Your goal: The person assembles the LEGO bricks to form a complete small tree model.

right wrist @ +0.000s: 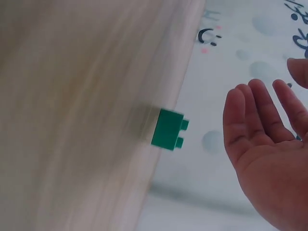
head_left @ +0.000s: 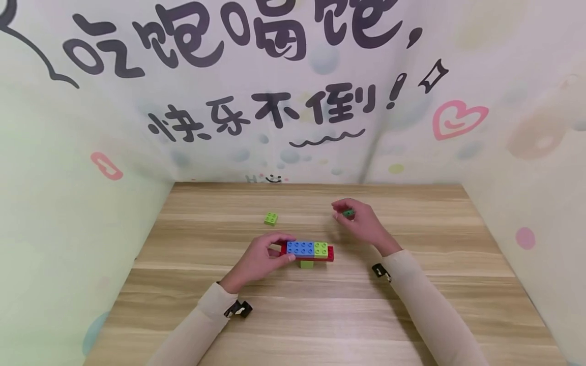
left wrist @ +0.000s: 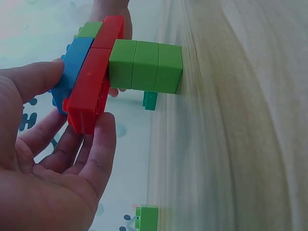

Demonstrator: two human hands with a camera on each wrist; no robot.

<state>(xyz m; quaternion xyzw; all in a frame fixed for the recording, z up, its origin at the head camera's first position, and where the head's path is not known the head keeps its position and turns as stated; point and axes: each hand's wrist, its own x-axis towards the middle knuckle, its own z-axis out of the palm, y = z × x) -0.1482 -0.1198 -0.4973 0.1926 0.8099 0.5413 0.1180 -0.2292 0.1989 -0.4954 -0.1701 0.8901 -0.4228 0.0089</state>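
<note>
My left hand (head_left: 261,256) grips one end of a brick build (head_left: 308,249) in the middle of the table (head_left: 320,315): a long red bar (left wrist: 91,72) topped with a studded blue brick (head_left: 300,248) and shorter lime brick (head_left: 321,248), over a three-brick lime column (left wrist: 146,66). My right hand (head_left: 363,223), relaxed and empty, hovers near a dark green brick (right wrist: 167,129); beyond the build sits a loose lime brick (head_left: 271,219).

One brick assembly (head_left: 308,250), including one blue brick (head_left: 299,248), three stacked green bricks (left wrist: 146,65); two loose bricks (head_left: 271,219) (right wrist: 167,129).

Wood-grain table (head_left: 311,320); pale wall (head_left: 407,155), black lettering (head_left: 272,96), pink heart (head_left: 454,124).
</note>
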